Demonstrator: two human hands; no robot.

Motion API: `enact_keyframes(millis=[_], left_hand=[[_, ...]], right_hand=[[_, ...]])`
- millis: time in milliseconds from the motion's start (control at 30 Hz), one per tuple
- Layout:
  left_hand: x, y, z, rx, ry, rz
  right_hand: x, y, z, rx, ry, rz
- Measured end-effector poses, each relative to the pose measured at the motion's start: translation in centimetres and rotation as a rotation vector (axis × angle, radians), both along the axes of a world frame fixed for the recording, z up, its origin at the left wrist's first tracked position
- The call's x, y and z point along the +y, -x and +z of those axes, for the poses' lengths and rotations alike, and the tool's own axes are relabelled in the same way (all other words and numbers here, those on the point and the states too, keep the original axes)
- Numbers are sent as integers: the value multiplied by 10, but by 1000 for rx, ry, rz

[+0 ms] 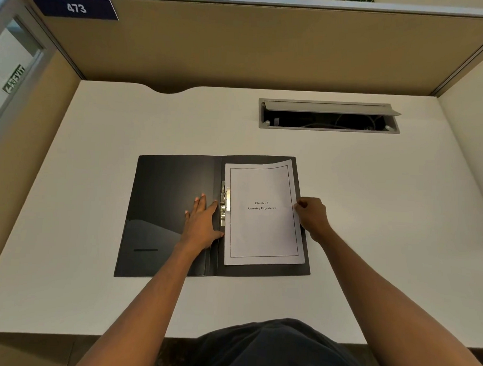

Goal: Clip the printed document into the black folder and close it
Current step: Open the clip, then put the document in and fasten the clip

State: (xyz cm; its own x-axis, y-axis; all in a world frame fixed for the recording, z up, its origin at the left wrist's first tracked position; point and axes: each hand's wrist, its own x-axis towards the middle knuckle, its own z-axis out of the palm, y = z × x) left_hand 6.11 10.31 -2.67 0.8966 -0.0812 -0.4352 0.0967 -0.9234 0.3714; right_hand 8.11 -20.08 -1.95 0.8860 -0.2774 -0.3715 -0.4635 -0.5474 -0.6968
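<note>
The black folder [163, 196] lies open flat on the white desk. The printed document [262, 230], a white stack with "Chapter 6 Learning Experience" on top, rests on the folder's right half, its left edge against the metal clip [225, 202] at the spine. The top right corner of the top sheet curls up. My left hand [202, 224] lies flat with fingers spread on the left cover, beside the clip. My right hand [311, 216] pinches the right edge of the document.
The white desk [85, 155] is walled by tan cubicle panels at the back and sides. An open grey cable tray [329, 116] is set into the desk at the back right. A "473" sign [75, 7] is on the back panel.
</note>
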Motion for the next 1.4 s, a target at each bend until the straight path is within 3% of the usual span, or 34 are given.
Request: enact_keyframes(millis=[233,367,467,833,1000,1400], left_hand=[[2,-2,3,-6,10,-6],[-1,-7,7,-170,-10,72],[-2,-19,10,-248,114,160],[-15,-83,15,-156,604,587],[-21,-95,11,-137,618,707],[-18,-102,-7,-127,616,700]], right_hand=[[-3,2,-2,-20,-49,-106],[-3,3,-6,-38,-29,-132],[-3,5,-8,-30,-24,-146],[1,10,-15,-58,-7,-177],[0,9,-16,-47,-2,-195],[3,10,-14,-46,-9,-224]])
